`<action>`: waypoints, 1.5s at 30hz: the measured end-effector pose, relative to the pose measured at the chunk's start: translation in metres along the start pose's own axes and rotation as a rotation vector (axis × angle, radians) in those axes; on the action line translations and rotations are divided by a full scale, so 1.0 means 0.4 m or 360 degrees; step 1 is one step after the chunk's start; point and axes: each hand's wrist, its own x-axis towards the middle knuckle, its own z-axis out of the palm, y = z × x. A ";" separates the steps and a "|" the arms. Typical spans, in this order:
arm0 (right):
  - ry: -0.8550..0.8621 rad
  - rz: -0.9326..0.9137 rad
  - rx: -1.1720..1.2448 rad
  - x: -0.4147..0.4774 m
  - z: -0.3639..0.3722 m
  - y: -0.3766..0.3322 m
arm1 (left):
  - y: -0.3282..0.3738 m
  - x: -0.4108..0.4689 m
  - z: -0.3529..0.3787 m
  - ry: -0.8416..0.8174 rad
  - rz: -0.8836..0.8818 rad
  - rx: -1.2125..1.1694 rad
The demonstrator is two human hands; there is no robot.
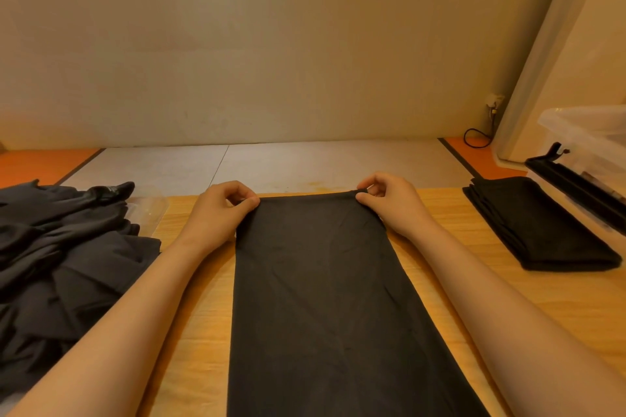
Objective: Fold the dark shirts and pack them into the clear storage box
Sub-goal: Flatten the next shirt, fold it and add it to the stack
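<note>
Head view, reader asks: What do the hands have hold of?

Describer: Each hand pinches one far corner of a dark shirt [321,298]. The left hand [223,210] nips the far left corner between thumb and curled fingers. The right hand [389,203] does the same at the far right corner. The shirt is already narrowed to a long strip. It lies flat on the wooden table [447,206] and runs from the far edge towards the person, between the two forearms.

Reader: What lies around it?

Describer: A loose heap of unfolded dark shirts [67,247] sits on the left, close beside the left forearm. A folded stack [542,230] lies on the right, well apart from the strip. Behind that stack stands the clear storage box [589,135], partly cut off by the frame edge. I cannot tell what is in it.

Reader: What could go wrong from here?

Describer: I judge the next move to be bringing this far edge towards the person. The pinches are small, so a layer underneath may slip free and the strip could fan open. If one hand travels faster, the fold would land skewed and the bundle may not match the stack. A forearm could also drag a long edge out of line, and the left arm could snag the heap. The near end runs out of view, so whether it hangs off the table is unclear.
</note>
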 end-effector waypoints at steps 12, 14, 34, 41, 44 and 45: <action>0.0015 -0.0140 -0.0513 -0.001 0.008 0.015 | -0.044 0.013 0.001 -0.0001 0.0123 0.0462; -0.0030 -0.0150 -0.0652 -0.001 0.009 0.014 | -0.043 0.013 0.002 -0.0022 0.0175 0.0640; 0.0123 -0.0304 -0.0001 -0.069 -0.062 -0.087 | 0.029 -0.041 -0.025 -0.0106 0.0316 0.0468; 0.0049 -0.0163 0.0298 -0.152 -0.153 -0.142 | 0.131 -0.168 -0.133 0.0047 0.0463 0.0263; -0.0010 -0.0178 0.0338 -0.228 -0.179 -0.154 | 0.159 -0.271 -0.151 0.0010 0.0523 0.0200; -0.0027 -0.0188 0.0346 -0.257 -0.186 -0.154 | 0.162 -0.308 -0.152 -0.0010 0.0537 0.0180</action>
